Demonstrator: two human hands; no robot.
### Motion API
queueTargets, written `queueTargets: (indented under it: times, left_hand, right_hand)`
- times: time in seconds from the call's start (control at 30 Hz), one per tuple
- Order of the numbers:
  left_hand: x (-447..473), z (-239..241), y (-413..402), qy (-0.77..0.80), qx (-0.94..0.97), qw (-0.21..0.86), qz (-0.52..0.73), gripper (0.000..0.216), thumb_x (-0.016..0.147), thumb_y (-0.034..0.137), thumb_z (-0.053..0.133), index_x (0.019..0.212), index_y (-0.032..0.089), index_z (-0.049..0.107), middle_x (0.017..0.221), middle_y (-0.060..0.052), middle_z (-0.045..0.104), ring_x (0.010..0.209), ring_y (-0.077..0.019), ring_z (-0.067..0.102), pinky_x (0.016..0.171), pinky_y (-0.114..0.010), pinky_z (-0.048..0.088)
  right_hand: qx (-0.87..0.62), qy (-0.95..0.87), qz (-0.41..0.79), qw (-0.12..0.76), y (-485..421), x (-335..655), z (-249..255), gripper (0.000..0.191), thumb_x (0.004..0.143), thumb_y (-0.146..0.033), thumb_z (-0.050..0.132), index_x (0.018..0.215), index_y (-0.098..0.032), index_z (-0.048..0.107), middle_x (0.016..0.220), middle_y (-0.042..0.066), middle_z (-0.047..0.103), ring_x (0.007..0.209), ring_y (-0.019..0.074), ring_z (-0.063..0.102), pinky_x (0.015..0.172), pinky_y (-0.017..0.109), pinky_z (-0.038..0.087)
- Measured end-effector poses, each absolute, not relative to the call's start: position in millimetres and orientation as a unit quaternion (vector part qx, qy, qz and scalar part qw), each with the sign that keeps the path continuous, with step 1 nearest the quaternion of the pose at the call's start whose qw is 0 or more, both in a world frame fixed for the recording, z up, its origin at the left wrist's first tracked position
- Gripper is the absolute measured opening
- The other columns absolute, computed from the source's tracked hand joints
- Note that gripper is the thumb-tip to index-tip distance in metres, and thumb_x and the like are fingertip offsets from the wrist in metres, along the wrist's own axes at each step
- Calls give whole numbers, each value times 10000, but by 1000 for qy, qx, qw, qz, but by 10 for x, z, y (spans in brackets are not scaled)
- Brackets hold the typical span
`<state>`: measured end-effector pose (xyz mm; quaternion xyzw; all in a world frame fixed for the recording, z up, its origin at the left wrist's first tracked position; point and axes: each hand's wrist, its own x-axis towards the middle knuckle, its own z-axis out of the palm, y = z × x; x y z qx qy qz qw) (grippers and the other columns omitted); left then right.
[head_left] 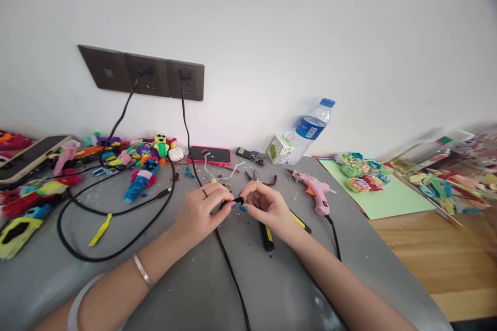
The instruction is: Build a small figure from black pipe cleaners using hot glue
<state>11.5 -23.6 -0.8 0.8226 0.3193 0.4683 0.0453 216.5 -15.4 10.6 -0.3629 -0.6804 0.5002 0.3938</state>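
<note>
My left hand (pixel 204 209) and my right hand (pixel 269 207) meet over the middle of the grey table. Both are closed in pinches on one short, dark, curled piece of black pipe cleaner (pixel 239 200). Its ends are partly hidden by the fingers. Under my right hand lie pliers (pixel 267 238) with black and yellow handles, partly covered by the hand. A black power cord (pixel 229 264) passes beneath my left hand. To the right rests a pink glue gun (pixel 319 194), its nozzle pointing toward the wall.
Colourful pipe cleaner figures (pixel 143 178) and looped black cables (pixel 70 238) crowd the left. Along the wall are a pink-edged phone (pixel 209 155), keys (pixel 256 159), a small box (pixel 279 150) and a tilted water bottle (pixel 312 129). Green paper (pixel 380 207) bears crumpled flowers at right.
</note>
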Motion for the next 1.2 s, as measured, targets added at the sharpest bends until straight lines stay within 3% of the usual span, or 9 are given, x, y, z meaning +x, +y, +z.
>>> queueTargets:
  times: [0.33,0.8,1.2]
  left_hand:
    - [95,13,-242,300,840,9,453,119,983,150,523,931,203,615,858,-39,697,793,-159,682,737,-269,556]
    - [98,-16,-253,295,849,-3,439,129,969,135,528,902,201,616,874,-40,689,791,-154,669,703,-256,542]
    - [94,-11,-257,276,855,-11,438,116,969,118,537,938,198,614,898,-43,686,793,-153,658,702,-256,525]
  right_hand:
    - [-350,-709,455,410,-169,2172,105,158,881,-352,690,888,-212,618,882,31,595,685,150,467,643,294,388]
    - [-340,-717,440,421,-172,2169,125,202,877,-394,704,858,-215,615,863,33,581,680,152,477,639,293,417]
    - [-344,-719,441,413,-177,2176,133,136,876,-314,701,853,-210,616,856,27,573,684,149,476,640,293,397]
